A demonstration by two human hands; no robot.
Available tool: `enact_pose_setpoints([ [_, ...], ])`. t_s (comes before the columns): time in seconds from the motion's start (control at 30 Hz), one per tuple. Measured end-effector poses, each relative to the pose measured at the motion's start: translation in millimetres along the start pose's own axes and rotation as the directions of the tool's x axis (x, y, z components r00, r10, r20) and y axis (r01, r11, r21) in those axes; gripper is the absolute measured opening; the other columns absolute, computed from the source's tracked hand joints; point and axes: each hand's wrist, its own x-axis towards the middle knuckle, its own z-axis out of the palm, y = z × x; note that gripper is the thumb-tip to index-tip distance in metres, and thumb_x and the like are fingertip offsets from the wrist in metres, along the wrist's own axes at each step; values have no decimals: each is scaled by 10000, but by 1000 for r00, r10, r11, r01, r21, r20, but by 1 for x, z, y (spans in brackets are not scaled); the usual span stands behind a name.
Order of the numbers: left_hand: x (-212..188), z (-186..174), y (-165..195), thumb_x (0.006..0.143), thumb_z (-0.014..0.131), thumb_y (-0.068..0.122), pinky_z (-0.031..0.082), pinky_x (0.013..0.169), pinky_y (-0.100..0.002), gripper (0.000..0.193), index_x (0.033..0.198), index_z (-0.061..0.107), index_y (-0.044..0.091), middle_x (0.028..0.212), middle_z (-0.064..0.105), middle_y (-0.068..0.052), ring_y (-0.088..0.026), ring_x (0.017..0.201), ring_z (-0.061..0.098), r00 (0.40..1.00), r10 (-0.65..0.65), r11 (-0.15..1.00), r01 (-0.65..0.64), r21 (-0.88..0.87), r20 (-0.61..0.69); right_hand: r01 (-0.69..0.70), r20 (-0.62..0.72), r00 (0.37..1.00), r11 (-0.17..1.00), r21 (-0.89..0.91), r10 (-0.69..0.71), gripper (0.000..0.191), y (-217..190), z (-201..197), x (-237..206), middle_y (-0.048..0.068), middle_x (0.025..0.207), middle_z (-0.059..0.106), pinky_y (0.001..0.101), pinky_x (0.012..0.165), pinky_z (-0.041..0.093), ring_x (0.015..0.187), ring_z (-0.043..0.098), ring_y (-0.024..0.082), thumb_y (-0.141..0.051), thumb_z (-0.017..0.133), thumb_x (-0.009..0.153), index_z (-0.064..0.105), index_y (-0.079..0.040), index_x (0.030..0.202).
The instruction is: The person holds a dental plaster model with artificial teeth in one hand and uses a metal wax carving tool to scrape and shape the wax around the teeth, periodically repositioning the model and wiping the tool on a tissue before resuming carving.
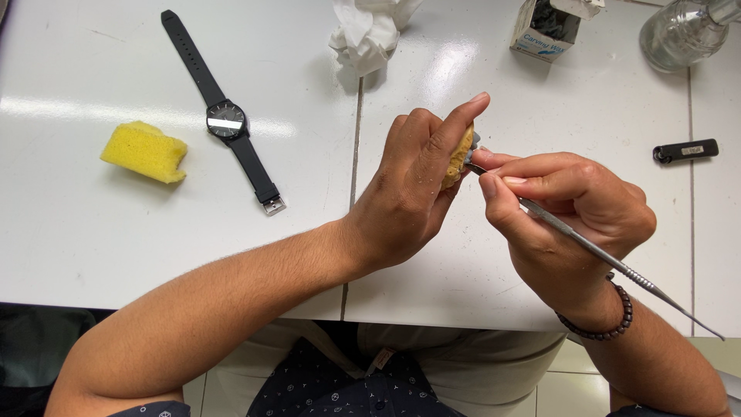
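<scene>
1. The left hand (413,181) grips a small yellowish piece (461,157) between the thumb and the curled fingers, holding it above the table (432,278). Only one edge of the piece shows; the rest is hidden behind the fingers.
2. The right hand (571,208) is closed around a thin metal tool (602,255), like a pen. Its tip touches the piece just beside the left index finger (463,116).
3. Risk: the tip works very near the left fingertips. If the tool slips off the piece, I think it can prick the thumb or the index finger.
4. Risk: the piece is held only by the fingertips. Too much push from the tool can turn it or break a part of it, and it can fall on the table.
5. Risk: the long back end of the tool reaches past the right wrist and its bead bracelet (610,328), over the near table edge. A wide turn can catch it on the sleeve or the body.
6. Room: under and around the fingers the table is bare. The tissue (367,35) and the small box (544,31) lie beyond the fingertips; the watch (226,121) and the sponge (144,151) are well apart, on the left-hand side; a small black thing (685,150) and a glass bottle (683,31) lie on the right-hand side, also apart.
</scene>
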Motion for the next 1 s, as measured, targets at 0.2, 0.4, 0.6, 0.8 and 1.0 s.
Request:
enact_pose_setpoints([
  [0.2,3,-4,6,1076,714,-4,474,862,-306,684,1581,257,57,1093,475,-58,-169,964,473,1000,-8,996,10,-88,24,128,16,992,989,-74,-127,193,2,-3,2,210,944,717,337,852,684,964,773,308,125,734,953,560,46,928],
  [0.4,3,-5,8,1072,688,-23,475,850,-304,647,1568,282,63,1099,499,-51,-169,950,488,999,-5,993,11,-119,49,133,38,991,989,-70,-130,202,0,-6,2,197,930,711,304,814,691,952,776,298,116,726,970,551,26,922],
  [0.6,-1,-3,5,1077,691,-17,479,885,-304,645,1579,296,78,1105,501,-44,-167,972,481,999,-27,995,31,-98,40,101,35,995,991,-83,-99,208,1,-6,0,191,943,714,267,754,678,963,778,297,111,738,978,561,20,917],
  [0.8,-2,-2,3,1093,684,-16,473,878,-298,633,1580,290,73,1099,507,-35,-159,969,481,999,-9,996,13,-86,44,84,28,996,991,-104,-82,225,0,-4,-2,177,932,719,241,712,657,971,781,299,110,752,977,564,10,904],
  [1.0,-1,-2,1,1102,682,-2,475,873,-295,621,1581,293,68,1096,508,-36,-157,968,480,999,-11,997,15,-76,45,67,31,997,995,-77,-64,228,-1,-3,1,174,918,718,245,715,652,970,778,305,112,746,959,561,10,872],
])
